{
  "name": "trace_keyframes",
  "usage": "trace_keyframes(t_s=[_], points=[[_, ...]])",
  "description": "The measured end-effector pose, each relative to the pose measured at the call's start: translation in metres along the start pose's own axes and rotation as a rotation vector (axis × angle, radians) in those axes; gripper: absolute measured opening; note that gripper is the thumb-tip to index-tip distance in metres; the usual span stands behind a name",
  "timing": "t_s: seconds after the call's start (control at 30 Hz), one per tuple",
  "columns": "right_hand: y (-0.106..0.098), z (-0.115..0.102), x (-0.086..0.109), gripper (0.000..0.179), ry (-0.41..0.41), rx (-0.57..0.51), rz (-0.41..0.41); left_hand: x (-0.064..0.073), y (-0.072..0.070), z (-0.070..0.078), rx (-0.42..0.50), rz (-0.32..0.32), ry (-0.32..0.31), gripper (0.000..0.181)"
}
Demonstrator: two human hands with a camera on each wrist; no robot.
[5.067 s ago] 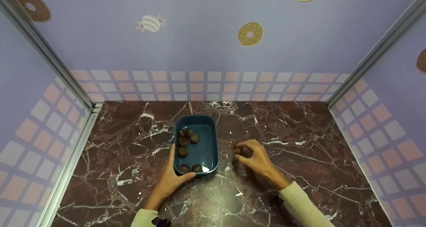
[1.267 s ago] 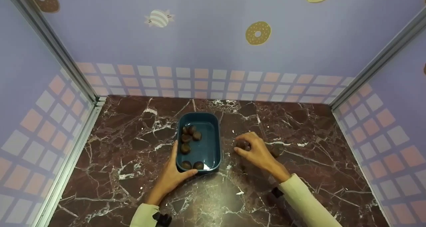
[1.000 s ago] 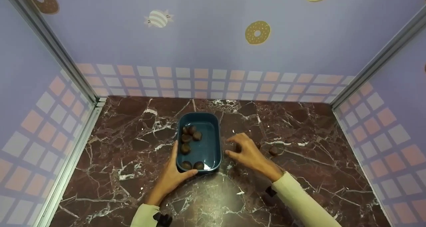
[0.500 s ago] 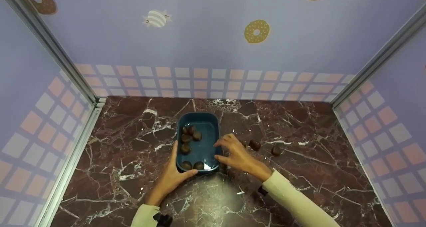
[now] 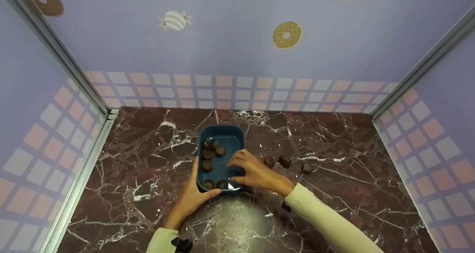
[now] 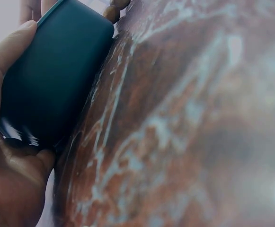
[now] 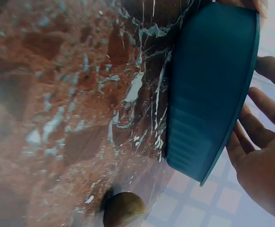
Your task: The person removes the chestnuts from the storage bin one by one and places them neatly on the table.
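A dark teal rectangular dish (image 5: 239, 134) with rounded corners stands on the marbled tabletop. My left hand (image 5: 191, 197) grips its near left corner, thumb at the near rim and fingers along the left side. Several brown chestnuts (image 5: 207, 166) lie inside, along the left side and at the near end. My right hand (image 5: 252, 171) reaches over the right rim, fingers bent and thumb apart from them. In the right wrist view its fingertips are hidden behind the dish wall (image 7: 213, 90), so I cannot tell whether it holds a chestnut.
On the tabletop right of the dish lie three loose chestnuts: one by the right wrist (image 5: 269, 162), a second chestnut (image 5: 284, 161) beside it, and a third chestnut (image 5: 307, 168) farther right. Patterned lilac panels (image 5: 237, 52) enclose the back and both sides.
My right hand has moved left from the loose chestnuts to over the dish, uncovering the chestnuts behind it. The left hand stays on the dish, which has hardly moved during the last second.
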State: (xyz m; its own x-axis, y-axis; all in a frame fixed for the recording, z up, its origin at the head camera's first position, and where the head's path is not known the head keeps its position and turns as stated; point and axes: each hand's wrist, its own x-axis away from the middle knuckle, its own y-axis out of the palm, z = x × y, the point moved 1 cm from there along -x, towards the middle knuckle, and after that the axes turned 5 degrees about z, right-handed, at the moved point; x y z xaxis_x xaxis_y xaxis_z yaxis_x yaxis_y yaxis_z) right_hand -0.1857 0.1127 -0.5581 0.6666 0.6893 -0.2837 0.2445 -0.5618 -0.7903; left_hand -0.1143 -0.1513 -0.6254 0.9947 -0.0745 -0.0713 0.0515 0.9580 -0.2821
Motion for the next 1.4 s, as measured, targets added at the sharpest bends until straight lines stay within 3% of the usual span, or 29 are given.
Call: trace_keyframes(t_s=[0.37, 0.7, 0.9, 1.4], points=[[0.011, -0.001, -0.017, 0.035, -0.100, 0.044, -0.177, 0.001, 0.001, 0.002, -0.028, -0.003, -0.015, 0.132], [0.016, -0.007, -0.030, 0.029, -0.143, 0.208, -0.309, 0.001, 0.001, 0.003, 0.000, -0.010, -0.006, 0.131], [0.021, -0.010, -0.033, 0.025, -0.117, 0.290, -0.351, 0.001, 0.001, 0.002, -0.007, -0.003, 0.008, 0.131], [0.027, -0.011, -0.036, 0.022, -0.060, 0.290, -0.365, 0.001, 0.000, -0.001, -0.012, 0.010, 0.010, 0.132]])
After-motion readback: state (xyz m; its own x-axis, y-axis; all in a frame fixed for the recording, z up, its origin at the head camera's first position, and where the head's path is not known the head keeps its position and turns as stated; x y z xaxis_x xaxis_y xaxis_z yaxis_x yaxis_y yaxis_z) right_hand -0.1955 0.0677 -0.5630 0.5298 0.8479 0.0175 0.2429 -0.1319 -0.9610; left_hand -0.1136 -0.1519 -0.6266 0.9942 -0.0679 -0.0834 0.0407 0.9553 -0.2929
